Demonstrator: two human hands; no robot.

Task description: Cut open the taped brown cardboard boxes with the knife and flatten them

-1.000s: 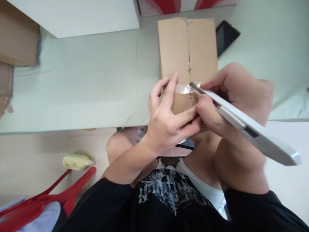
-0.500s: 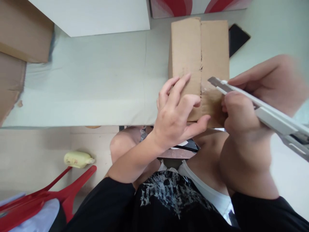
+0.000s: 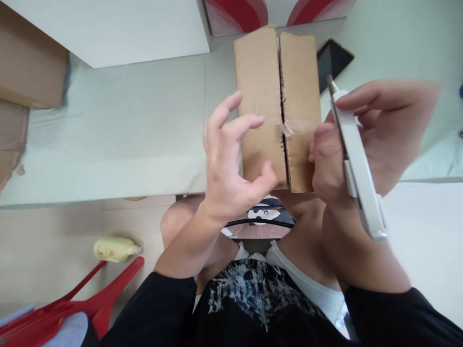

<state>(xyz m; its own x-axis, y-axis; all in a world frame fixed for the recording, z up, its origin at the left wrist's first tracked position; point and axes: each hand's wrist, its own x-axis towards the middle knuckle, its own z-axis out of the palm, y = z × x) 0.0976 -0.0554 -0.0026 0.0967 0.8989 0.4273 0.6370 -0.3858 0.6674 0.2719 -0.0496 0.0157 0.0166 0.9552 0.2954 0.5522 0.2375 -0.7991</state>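
A brown cardboard box (image 3: 258,72) lies at the table's near edge, its two top flaps parted by a narrow gap along the middle seam. Torn bits of clear tape cling to the seam. My left hand (image 3: 231,159) is at the box's left side, fingers spread and curved, gripping nothing. In my right hand (image 3: 376,125) is a white box cutter (image 3: 356,164), blade pointing away from me and handle end toward me. The right hand's thumb side is close to the box's right edge; whether it touches the box I cannot tell.
A black phone (image 3: 334,60) lies beyond the box at right. A white box (image 3: 144,29) and a red-and-white box (image 3: 246,14) stand at the back. More cardboard (image 3: 32,58) is at far left. On the floor are a yellow bottle (image 3: 114,248) and red chair (image 3: 115,284).
My left hand has lifted off the top and shifted left, fingers opening. The box cutter has swung from slanting over the flap to nearly upright in view. The flaps' gap has widened.
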